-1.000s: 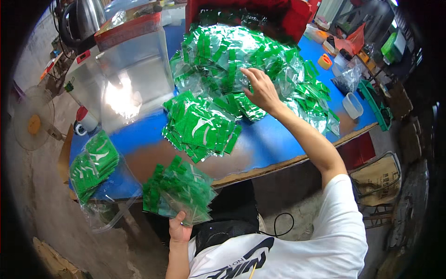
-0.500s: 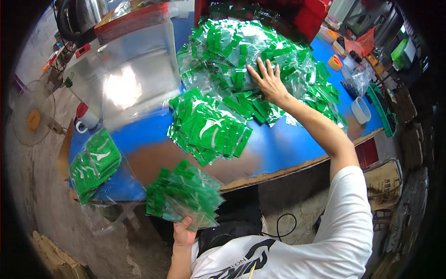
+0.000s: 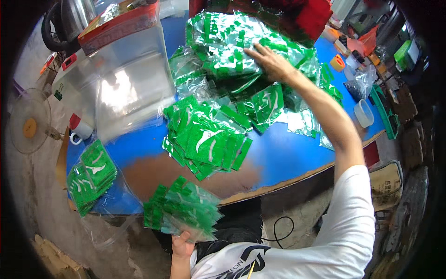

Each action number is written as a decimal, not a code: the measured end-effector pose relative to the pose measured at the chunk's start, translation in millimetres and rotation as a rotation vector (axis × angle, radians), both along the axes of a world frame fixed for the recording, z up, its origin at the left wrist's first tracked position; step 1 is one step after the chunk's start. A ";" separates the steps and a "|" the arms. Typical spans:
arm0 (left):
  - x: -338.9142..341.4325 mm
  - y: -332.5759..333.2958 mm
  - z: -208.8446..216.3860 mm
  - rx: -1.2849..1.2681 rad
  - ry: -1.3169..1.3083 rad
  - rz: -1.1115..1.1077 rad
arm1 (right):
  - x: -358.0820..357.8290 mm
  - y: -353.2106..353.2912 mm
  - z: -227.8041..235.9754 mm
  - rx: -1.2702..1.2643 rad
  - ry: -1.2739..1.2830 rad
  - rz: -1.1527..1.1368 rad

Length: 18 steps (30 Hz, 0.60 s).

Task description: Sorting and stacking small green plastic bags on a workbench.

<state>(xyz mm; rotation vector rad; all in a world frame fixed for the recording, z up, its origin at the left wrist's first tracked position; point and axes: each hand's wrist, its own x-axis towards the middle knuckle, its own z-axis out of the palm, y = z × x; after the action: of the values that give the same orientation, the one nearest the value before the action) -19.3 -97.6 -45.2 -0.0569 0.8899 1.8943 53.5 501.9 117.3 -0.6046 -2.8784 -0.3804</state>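
In my left hand (image 3: 182, 244), closed at the front edge of the table, is a fanned stack of green packets (image 3: 188, 209) in clear plastic sleeves. My right hand (image 3: 274, 64) reaches across the table and rests on a big heap of similar green packets (image 3: 225, 42). Its fingers lie stretched over the heap, with some of their tips hard to see. Between the hands sits a loose stack of green packets (image 3: 206, 139) with a white curved mark on the top one. Another fanned stack (image 3: 93, 172) lies in clear plastic at the table's left corner.
Behind the heap stands a red bin (image 3: 306, 18). A clear plastic box (image 3: 134, 83) and a white-and-red mug (image 3: 82, 128) occupy the left side. Orange tape (image 3: 337, 63), a bag of dark bits (image 3: 361, 83) and a white tub (image 3: 364, 114) line the right edge.
My right hand has pushed into the heap, shifting its top packets away and uncovering packets at its front. The left hand still holds its stack, a little lower in view.
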 end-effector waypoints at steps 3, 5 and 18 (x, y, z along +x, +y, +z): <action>0.4 0.9 1.9 0.038 -0.022 -0.028 | 1.9 35.7 46.7 -0.161 -0.085 0.080; 2.0 2.8 9.6 0.027 -0.026 -0.016 | -6.4 51.3 63.1 -0.154 -0.016 0.115; 1.5 1.4 0.1 0.034 -0.001 0.020 | -0.3 -10.7 -27.0 -0.056 0.074 -0.117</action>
<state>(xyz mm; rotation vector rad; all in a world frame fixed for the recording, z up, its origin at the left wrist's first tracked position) -17.8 -96.2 -45.0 -0.0464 0.8590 1.9276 53.2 491.2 90.3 -0.7820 -2.7989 -0.2882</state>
